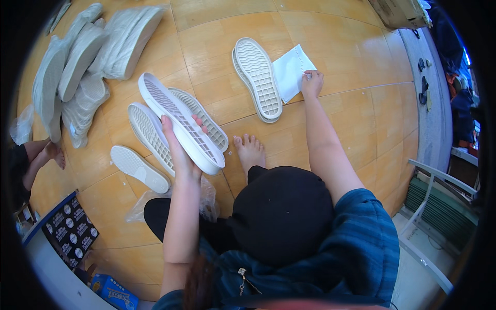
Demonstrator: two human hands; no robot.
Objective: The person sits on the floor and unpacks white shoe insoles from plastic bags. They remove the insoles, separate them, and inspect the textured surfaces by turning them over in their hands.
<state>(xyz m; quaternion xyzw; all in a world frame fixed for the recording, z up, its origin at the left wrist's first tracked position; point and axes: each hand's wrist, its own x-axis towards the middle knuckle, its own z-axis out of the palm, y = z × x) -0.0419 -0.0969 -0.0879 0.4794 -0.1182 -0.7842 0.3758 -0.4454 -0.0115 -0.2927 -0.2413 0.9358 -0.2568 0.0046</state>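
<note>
My left hand [187,155] grips a white shoe sole [173,116] raised above the floor, its gridded hollow inner side showing. Beneath it lie two more soles, a white one [145,126] to the left and a cream one [209,124] to the right. Farther left a flat sole [138,168] rests with its fine-textured face up. My right hand [312,82] has its fingers closed at the right edge of a white sheet of paper [289,72]; the fingertips are partly hidden. Touching the paper's left side is a stacked pair of cream soles [258,77], wavy tread up.
Plastic-wrapped soles [124,44] are piled at the far left, near another person's bare foot [56,152]. A crumpled clear bag [206,201] lies by my left forearm. A cardboard box [400,13] stands far right, a metal frame [429,206] near right, a blue box [113,292] near left.
</note>
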